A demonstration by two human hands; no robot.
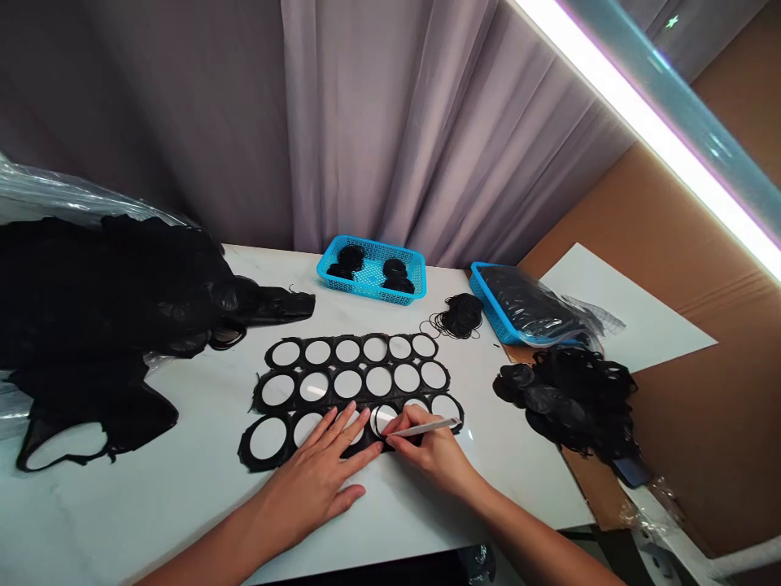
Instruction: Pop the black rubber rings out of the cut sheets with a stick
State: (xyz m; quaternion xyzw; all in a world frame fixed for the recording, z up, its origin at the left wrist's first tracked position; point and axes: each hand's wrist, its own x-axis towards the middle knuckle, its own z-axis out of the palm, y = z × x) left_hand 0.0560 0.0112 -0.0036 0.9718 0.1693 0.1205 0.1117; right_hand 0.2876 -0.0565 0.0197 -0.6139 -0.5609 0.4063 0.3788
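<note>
A black sheet (363, 381) with several round cut-outs in three rows lies on the white table, and the white surface shows through the openings. My left hand (317, 472) rests flat on the sheet's front row, fingers spread and holding nothing. My right hand (427, 456) pinches a slim silver pen-like tool (424, 428). Its tip sits at the edge of a round opening in the front row, just beside my left fingertips. My fingers hide part of that row.
A blue plastic basket (371, 244) holds black rings, and another (482, 301) holds a bagged black stack. Loose black rings (457, 317) lie between them. Black scrap heaps lie left (110, 293) and right (567, 399) on the white table (183, 480), near its front edge.
</note>
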